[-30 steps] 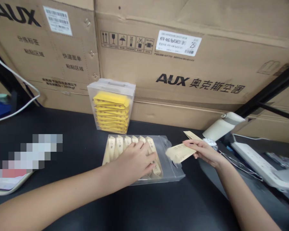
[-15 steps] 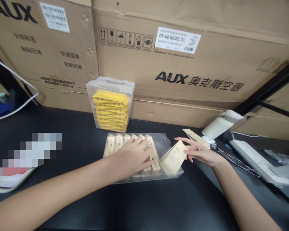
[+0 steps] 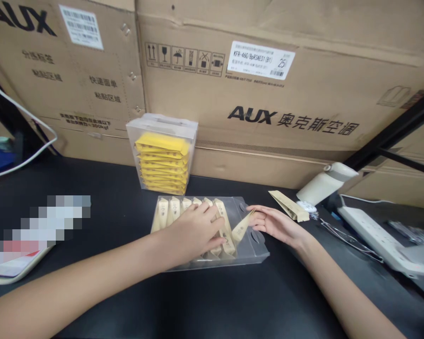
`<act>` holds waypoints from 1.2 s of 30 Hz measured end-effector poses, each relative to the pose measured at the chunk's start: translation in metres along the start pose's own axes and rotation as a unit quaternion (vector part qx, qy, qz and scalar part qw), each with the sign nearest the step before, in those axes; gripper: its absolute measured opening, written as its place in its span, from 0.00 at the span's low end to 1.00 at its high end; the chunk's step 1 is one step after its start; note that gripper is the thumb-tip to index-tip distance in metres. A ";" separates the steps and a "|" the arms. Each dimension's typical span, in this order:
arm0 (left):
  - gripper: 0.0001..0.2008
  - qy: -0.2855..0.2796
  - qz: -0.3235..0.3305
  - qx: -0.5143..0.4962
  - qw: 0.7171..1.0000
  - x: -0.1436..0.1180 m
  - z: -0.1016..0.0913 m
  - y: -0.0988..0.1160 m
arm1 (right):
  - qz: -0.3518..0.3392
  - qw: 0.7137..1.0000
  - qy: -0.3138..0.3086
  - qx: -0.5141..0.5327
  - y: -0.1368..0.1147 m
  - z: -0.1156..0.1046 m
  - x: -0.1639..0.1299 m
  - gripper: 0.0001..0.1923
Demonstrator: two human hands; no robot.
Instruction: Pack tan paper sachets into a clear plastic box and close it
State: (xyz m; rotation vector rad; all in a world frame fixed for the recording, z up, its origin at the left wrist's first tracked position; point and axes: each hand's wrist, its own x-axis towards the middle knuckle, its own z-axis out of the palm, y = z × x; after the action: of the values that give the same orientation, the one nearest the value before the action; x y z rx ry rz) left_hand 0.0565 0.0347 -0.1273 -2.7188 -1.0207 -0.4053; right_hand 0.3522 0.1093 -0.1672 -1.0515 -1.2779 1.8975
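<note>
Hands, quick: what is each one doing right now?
Left hand: flat, fingers spread, pressing on the row of tan packets in the clear box.
Right hand: pinching one tan packet, slotting it into the box.

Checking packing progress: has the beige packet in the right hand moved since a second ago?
Yes. The beige packet went left and down, from beside the clear box into it.

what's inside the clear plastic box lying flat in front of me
The clear box holds a row of tan packets standing side by side. The left hand covers the middle ones; the right hand holds one more packet at the row's end.
</note>
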 end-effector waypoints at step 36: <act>0.27 -0.078 0.043 -0.269 0.959 0.004 0.004 -0.014 | -0.038 0.981 0.005 -0.192 0.004 0.005 -0.007 0.19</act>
State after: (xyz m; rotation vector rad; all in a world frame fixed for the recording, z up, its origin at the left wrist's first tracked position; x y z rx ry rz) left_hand 0.0506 0.0488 -0.1289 -3.3137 -0.9308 -0.5243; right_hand 0.3507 0.1000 -0.1684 -1.1794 -1.6983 1.6220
